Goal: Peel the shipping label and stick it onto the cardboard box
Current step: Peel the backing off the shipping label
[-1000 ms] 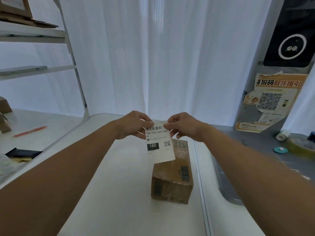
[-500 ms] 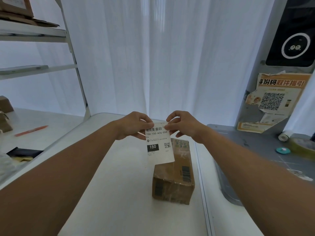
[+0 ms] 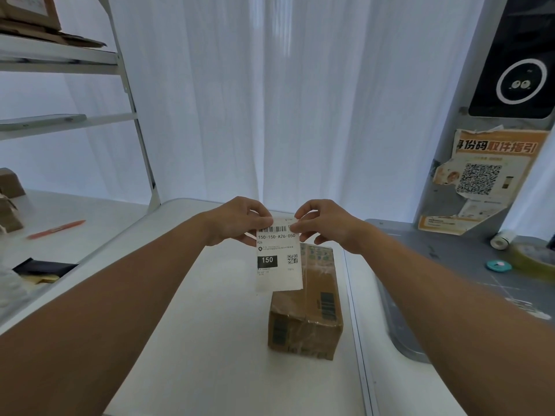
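A white shipping label point(image 3: 278, 259) with a barcode, the code 150-150-A26-050 and a black "150" block hangs upright in the air. My left hand point(image 3: 237, 220) pinches its top left corner and my right hand point(image 3: 322, 222) pinches its top right corner. Below and just behind the label, a taped brown cardboard box point(image 3: 312, 310) lies on the white table point(image 3: 195, 340). The label's lower edge covers part of the box's far left top.
A metal shelf point(image 3: 69, 121) stands at the left, with an orange pen point(image 3: 57, 229) and small boxes on the white surface beneath it. At the right, a grey counter point(image 3: 450, 259) holds tape rolls point(image 3: 531, 256) and a poster with a QR code point(image 3: 483, 181). White curtains hang behind.
Both hands stay on the label's top corners. My right fingers have shifted slightly at the top right corner; the label hangs in nearly the same spot.
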